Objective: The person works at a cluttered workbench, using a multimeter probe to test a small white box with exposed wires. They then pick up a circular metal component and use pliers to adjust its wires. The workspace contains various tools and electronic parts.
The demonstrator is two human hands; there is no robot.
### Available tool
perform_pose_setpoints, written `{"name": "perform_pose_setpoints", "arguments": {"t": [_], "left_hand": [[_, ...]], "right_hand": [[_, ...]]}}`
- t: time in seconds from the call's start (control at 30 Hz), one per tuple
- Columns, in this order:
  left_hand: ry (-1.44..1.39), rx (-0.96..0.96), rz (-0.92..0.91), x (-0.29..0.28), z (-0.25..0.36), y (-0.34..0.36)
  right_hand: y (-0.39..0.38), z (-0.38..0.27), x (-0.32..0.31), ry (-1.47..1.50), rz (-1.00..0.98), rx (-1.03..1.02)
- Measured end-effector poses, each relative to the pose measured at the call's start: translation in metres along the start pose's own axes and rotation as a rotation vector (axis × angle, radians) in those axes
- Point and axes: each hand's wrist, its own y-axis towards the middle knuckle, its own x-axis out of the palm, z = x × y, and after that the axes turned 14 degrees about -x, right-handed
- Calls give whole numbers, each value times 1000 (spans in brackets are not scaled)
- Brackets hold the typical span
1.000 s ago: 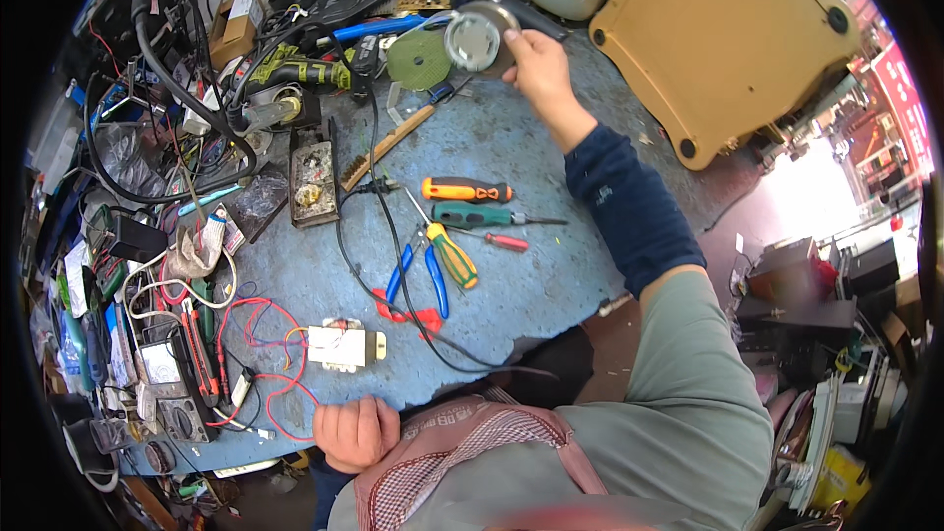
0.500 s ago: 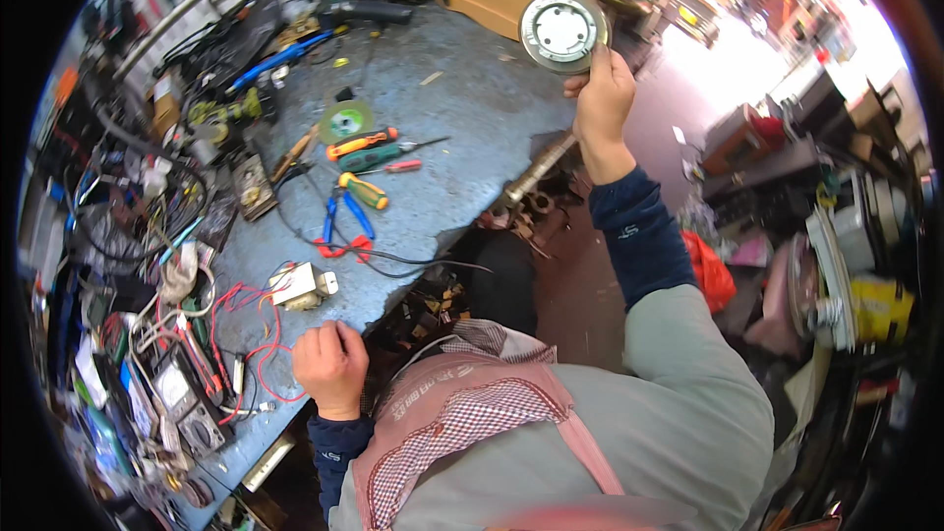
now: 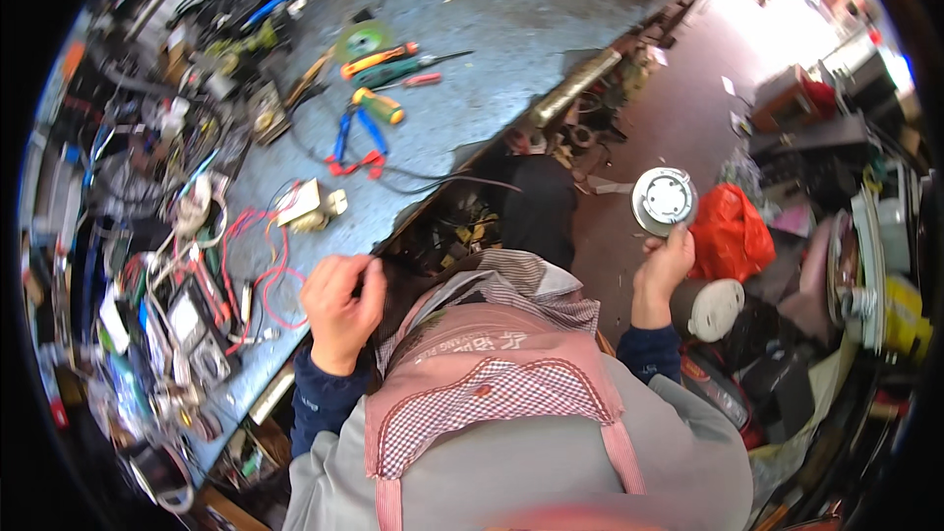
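Note:
My right hand [image 3: 665, 262] holds a round grey metal disc part [image 3: 664, 200] up by its lower edge, off to the right of the workbench and above the floor. My left hand [image 3: 340, 303] rests closed at the front edge of the blue-grey workbench [image 3: 492, 69], beside red wires [image 3: 270, 275] and a small transformer [image 3: 307, 208]. Whether it grips anything I cannot tell. A pink checked apron covers my chest below.
Pliers with blue handles [image 3: 354, 128], orange and green screwdrivers [image 3: 383, 61] and a green disc [image 3: 361, 39] lie on the bench. Tangled cables and meters [image 3: 187, 320] crowd its left. A red bag [image 3: 730, 234], a white round part [image 3: 716, 309] and clutter fill the floor at right.
My right hand has carried the round disc from the far side of the bench, off its edge, down to my right side. My view has swung right. The left hand stayed at the bench edge.

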Motion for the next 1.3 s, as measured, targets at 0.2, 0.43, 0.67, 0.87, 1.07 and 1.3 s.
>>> {"name": "perform_pose_setpoints", "arguments": {"t": [0.2, 0.43, 0.67, 0.87, 1.07, 1.3], "left_hand": [[-371, -303, -280, 12, 23, -11], [-1567, -980, -940, 21, -2, -5], [-1577, -982, -879, -11, 9, -15], [-1588, -952, -499, 3, -6, -5], [-1313, -947, -283, 14, 2, -4], [-1262, -904, -276, 11, 3, -3]], "right_hand": [[-26, -71, 67, 8, -558, -509], [-63, -117, 164, 267, -1310, -1386], [-95, -110, 220, 392, -1406, -1605], [-106, -94, 266, 227, -1391, -1126], [-129, -74, 346, -502, -1540, -1129], [-137, -79, 371, -746, -1421, -1159]]}}
